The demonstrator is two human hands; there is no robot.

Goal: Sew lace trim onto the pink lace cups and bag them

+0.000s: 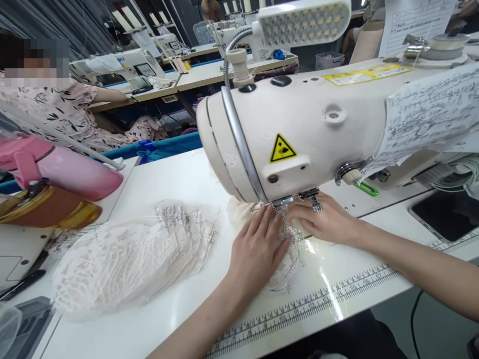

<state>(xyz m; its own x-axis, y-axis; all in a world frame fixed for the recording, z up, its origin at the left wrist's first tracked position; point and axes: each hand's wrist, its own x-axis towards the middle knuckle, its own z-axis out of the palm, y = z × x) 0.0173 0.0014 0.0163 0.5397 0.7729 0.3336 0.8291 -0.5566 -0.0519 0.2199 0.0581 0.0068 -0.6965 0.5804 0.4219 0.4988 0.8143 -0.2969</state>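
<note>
Hands in close at the sewing machine (299, 119)

Left hand (256, 244)'s flat on the pale lace piece (288, 273) below the machine's head, fingers straight, slightly apart, gripping nothing; right hand (331, 219)'s just to the right, fingers bent, can't tell if they're pinching anything. Big lace pile (123, 264) sits over on the left of the table (168, 174).
</note>
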